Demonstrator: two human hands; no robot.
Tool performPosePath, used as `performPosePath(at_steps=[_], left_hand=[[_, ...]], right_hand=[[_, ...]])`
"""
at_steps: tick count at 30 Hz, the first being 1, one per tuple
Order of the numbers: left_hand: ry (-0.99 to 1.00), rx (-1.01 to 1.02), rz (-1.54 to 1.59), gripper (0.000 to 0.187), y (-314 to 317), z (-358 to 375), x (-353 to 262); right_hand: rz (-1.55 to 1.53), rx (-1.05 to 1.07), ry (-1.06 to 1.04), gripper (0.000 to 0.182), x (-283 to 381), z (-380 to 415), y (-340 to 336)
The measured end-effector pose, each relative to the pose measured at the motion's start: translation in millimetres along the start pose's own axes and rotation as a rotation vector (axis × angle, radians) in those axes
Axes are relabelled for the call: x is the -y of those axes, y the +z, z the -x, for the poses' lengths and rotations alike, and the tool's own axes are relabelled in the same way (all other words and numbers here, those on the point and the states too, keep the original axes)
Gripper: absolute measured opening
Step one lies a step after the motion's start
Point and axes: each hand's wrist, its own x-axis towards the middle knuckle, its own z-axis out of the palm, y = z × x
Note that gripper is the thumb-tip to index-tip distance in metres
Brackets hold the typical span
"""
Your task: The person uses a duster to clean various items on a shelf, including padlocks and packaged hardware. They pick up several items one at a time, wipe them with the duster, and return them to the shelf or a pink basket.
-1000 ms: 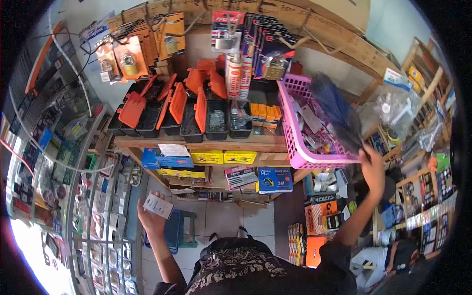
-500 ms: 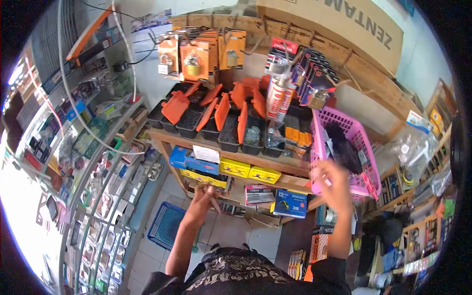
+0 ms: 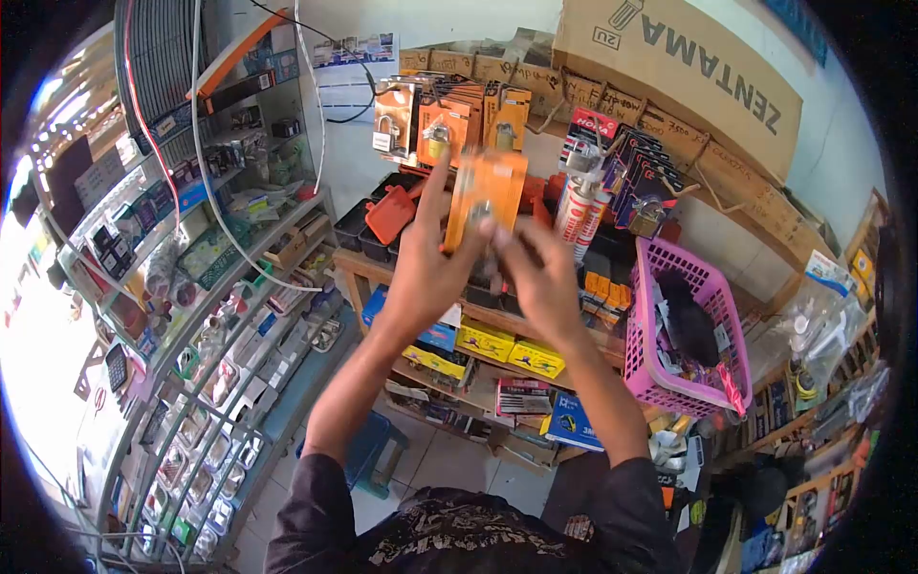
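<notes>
An orange-backed pack is raised in front of the shelf in a hardware store, as I see it from my remote station through the head camera. The wearer's left hand has it pinched — thumb across the front, a long finger stretched up beside the left edge, the grip narrow and closed on the card. The right hand meets it at the lower right, fingers bent inward and close together; whether they clasp the card or only touch it, I cannot tell.

Motion blur costs me the detail. The print on the card is unreadable, and the metallic piece at its lower part, which looks like a padlock, is smeared and partly covered by the fingertips. The fingers behind the card are hidden from me. Just beyond hang similar carded padlocks, partly masked by the raised finger, while hands and pack block much of the row of black bins with orange lids. To the right stands a pink basket — the dark, bushy thing inside is hard to make out. The scene's edges fall away into the lens's black rim.
</notes>
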Motion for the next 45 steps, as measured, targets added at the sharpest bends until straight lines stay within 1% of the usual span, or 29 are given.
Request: performPosePath(at_steps=[1,4,6,7,8,9,11,13,15,19,21,22,24,28,30,31,33,34,37,38,39,41,42,43,44,45], left_hand=[[0.067,-0.008,-0.005,0.069,-2,-11,-6],[0.089,-0.002,-0.007,0.071,-8,-37,-19],[0.124,-0.029,-0.063,0.069,-10,-52,-19],[0.153,-0.052,-0.117,0.067,-12,-58,-19],[0.099,-0.043,-0.113,0.066,-14,-62,-19],[0.101,-0.048,-0.114,0.066,-15,-68,-13],[0.246,-0.056,-0.155,0.066,-13,-76,3],[0.250,-0.065,-0.184,0.066,-12,-75,-1],[0.186,-0.042,-0.160,0.066,-11,-73,-6],[0.152,-0.055,-0.206,0.066,-13,-74,-19],[0.084,-0.044,-0.259,0.060,-16,-76,-26],[0.084,-0.046,-0.260,0.060,-16,-76,-29],[0.155,-0.071,-0.375,0.061,-14,-76,-33],[0.185,-0.078,-0.395,0.067,-15,-78,-24],[0.141,-0.040,-0.384,0.070,-17,-77,-13],[0.146,-0.038,-0.384,0.070,-15,-76,-7],[0.104,0.003,-0.390,0.069,-13,-73,4],[0.109,0.003,-0.390,0.069,-12,-72,7],[0.113,0.012,-0.429,0.067,-14,-71,11],[0.107,-0.010,-0.424,0.065,-14,-71,12],[0.102,-0.031,-0.417,0.064,-15,-70,11],[0.095,-0.032,-0.397,0.061,-16,-71,7],[0.120,-0.061,-0.413,0.057,-16,-72,6],[0.144,-0.091,-0.429,0.054,-17,-74,7],[0.171,-0.096,-0.375,0.048,-19,-81,16],[0.173,-0.090,-0.375,0.048,-20,-84,15]], right_hand=[[-0.073,-0.023,-0.018,0.025,5,-13,0],[-0.105,-0.005,-0.056,0.024,13,-46,-4],[-0.318,-0.050,-0.050,0.022,11,-61,2],[-0.317,-0.043,-0.054,0.022,10,-65,4],[-0.381,-0.060,-0.022,0.021,7,-69,5],[-0.446,-0.077,0.012,0.021,5,-71,7],[-0.479,-0.106,0.013,0.021,0,-72,11],[-0.512,-0.137,0.010,0.020,-1,-72,13],[-0.531,-0.186,0.023,0.017,0,-71,14],[-0.527,-0.188,0.006,0.017,8,-71,17],[-0.603,-0.210,0.052,0.018,15,-69,19],[-0.603,-0.209,0.052,0.018,17,-68,20],[-0.706,-0.257,0.097,0.020,19,-66,22],[-0.723,-0.250,0.123,0.020,9,-69,21],[-0.687,-0.269,0.147,0.021,4,-66,23],[-0.688,-0.271,0.143,0.021,-2,-66,22],[-0.573,-0.264,0.135,0.022,-18,-67,21],[-0.560,-0.224,0.069,0.022,-26,-68,20],[-0.520,-0.232,0.046,0.022,-32,-70,23],[-0.517,-0.171,0.022,0.021,-34,-71,21],[-0.515,-0.177,0.014,0.021,-35,-72,19],[-0.520,-0.100,0.080,0.021,-34,-75,16],[-0.494,-0.108,0.112,0.021,-26,-75,18],[-0.496,-0.115,0.109,0.021,-27,-76,17],[-0.436,-0.068,0.081,0.022,-29,-78,16],[-0.377,-0.020,0.051,0.022,-32,-80,15]])
